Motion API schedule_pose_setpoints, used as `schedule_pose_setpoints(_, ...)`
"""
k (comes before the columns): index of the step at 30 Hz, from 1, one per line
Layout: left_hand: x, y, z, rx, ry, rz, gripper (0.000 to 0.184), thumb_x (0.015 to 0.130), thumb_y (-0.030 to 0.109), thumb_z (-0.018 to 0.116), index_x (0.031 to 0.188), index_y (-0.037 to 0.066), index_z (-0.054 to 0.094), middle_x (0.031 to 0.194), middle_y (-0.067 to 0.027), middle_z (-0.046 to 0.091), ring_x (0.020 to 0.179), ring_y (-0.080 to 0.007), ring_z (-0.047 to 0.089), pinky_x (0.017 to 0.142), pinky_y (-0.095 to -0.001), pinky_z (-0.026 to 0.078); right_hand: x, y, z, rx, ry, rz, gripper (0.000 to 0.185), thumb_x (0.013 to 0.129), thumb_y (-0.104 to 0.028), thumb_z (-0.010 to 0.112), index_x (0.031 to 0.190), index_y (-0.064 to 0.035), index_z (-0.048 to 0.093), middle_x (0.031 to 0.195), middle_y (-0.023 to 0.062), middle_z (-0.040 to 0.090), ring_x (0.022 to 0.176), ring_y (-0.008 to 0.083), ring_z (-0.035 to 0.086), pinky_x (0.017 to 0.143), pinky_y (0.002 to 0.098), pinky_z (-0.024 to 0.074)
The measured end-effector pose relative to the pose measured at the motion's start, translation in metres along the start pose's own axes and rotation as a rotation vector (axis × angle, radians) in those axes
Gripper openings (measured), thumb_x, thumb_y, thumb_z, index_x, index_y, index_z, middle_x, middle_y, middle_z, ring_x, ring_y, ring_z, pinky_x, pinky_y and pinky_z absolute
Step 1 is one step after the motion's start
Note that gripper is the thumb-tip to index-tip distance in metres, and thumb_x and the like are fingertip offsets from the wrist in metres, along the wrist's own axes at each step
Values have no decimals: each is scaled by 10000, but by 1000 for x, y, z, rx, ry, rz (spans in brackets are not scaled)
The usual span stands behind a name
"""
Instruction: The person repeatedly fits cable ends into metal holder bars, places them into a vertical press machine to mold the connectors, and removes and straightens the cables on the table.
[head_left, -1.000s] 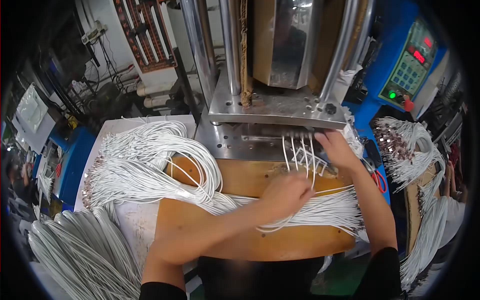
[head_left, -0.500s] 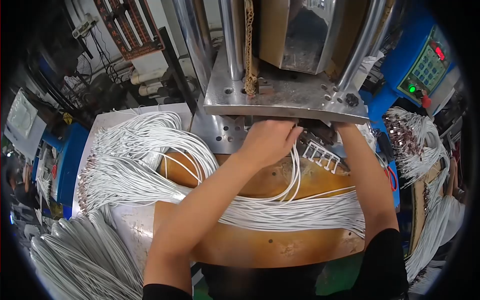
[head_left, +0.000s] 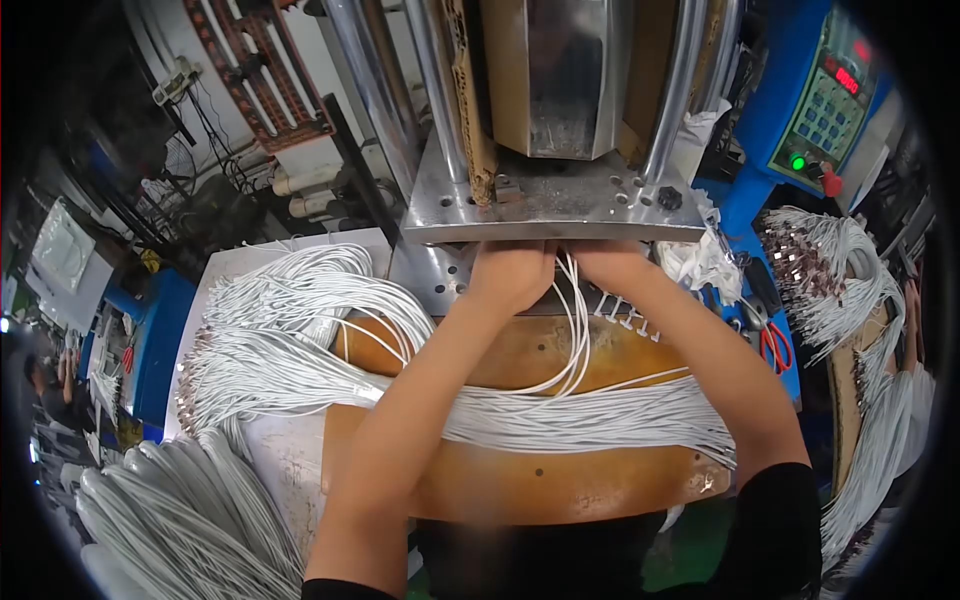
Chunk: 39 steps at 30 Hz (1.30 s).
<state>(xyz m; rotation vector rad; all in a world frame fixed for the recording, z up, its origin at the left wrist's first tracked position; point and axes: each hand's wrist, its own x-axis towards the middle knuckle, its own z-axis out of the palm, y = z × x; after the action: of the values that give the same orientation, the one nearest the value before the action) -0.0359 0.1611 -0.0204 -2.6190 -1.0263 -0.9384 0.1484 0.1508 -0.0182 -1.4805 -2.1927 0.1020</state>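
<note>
Both my hands reach under the thick metal plate point(head_left: 550, 228) of a press, with their fingertips hidden beneath it. My left hand point(head_left: 510, 277) is curled against the upper ends of a few white cables point(head_left: 578, 335), which hang in a loop towards me. Just to the right of these cables, my right hand point(head_left: 608, 265) is close to my left; its fingers are out of sight. A branched white plastic piece point(head_left: 627, 318) lies below my right wrist. Across the brown board point(head_left: 480, 490) in front of me stretches a thick bundle of white cables point(head_left: 590, 420).
Heaped cables with metal ends point(head_left: 290, 300) cover the left table, and a grey coiled bundle point(head_left: 180, 510) sits nearer. At right are red-handled scissors point(head_left: 775, 345), crumpled white material point(head_left: 700, 260), a blue control panel point(head_left: 825, 110) and more cables point(head_left: 840, 270). Steel columns point(head_left: 437, 90) rise from the plate.
My right hand has moved left and in beside my left hand. My left hand has shifted slightly left, with the cables now between the two. The view has turned a little right.
</note>
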Motion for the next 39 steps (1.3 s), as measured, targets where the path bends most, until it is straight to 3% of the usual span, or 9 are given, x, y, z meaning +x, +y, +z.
schedule_pose_setpoints(5,-15,15,-5,-96,-240,-116,287,844,181,605,1038,-31,621,1029,-224,628,989,-407,602,892,-490,478,-16,-4,-12,53,172,-83,343,881,-105,562,1213,-29,601,1202,252,607,1173,414,535,1022,449,417)
schedule_pose_setpoints(7,-53,65,-62,-511,-68,-141,213,847,144,638,984,-14,600,937,-186,623,927,-377,625,818,-446,498,-53,-25,-30,-22,133,-193,361,868,-65,568,1223,-7,591,1217,256,601,1179,411,538,1022,454,422)
schedule_pose_setpoints(8,-69,87,-117,-842,-474,-274,226,865,142,629,1039,0,599,932,-144,629,882,-310,633,803,-398,499,-85,-49,-58,8,85,-276,372,868,-53,565,1236,4,580,1235,258,592,1183,411,537,1024,458,424)
schedule_pose_setpoints(12,-211,114,-186,-1575,-662,-77,407,953,76,564,1355,30,529,1244,-102,629,1106,-195,614,950,-340,481,-223,-92,-97,37,-165,-135,578,825,-185,682,1333,22,503,1368,231,524,1285,397,487,1094,483,368)
schedule_pose_setpoints(14,-278,121,-189,-1666,-789,-609,365,975,83,558,1334,18,543,1139,-113,670,1016,-201,644,906,-326,501,-265,-105,-109,92,-296,27,731,739,-244,760,1363,8,476,1428,226,468,1356,423,404,1136,536,282)
schedule_pose_setpoints(17,-335,122,-169,-1366,-499,-1335,208,972,33,526,1146,0,636,907,-92,687,801,-169,651,746,-298,522,-315,-100,-90,-187,-259,115,791,680,-228,780,1372,-8,467,1457,227,428,1377,445,359,1143,566,239)
schedule_pose_setpoints(21,-334,116,-137,-960,-281,-1184,195,978,58,495,1045,-43,648,984,-125,695,906,-194,671,795,-319,525,-318,-98,-84,-349,-203,133,838,616,-194,785,1373,-22,467,1478,224,397,1394,458,326,1147,586,207)
schedule_pose_setpoints(24,-323,126,-127,-775,83,-996,178,924,-41,486,802,-30,615,706,-61,632,615,-127,602,536,-269,468,-317,-106,-86,-342,-184,166,801,619,-169,767,1358,-36,486,1465,217,414,1376,456,350,1133,588,229)
schedule_pose_setpoints(39,-340,129,-115,-1164,38,-1311,184,989,110,532,958,-34,643,792,-113,696,687,-182,682,632,-285,548,-315,-109,-89,-306,-153,156,814,636,-265,800,1357,-44,495,1476,207,406,1394,443,331,1137,577,225)
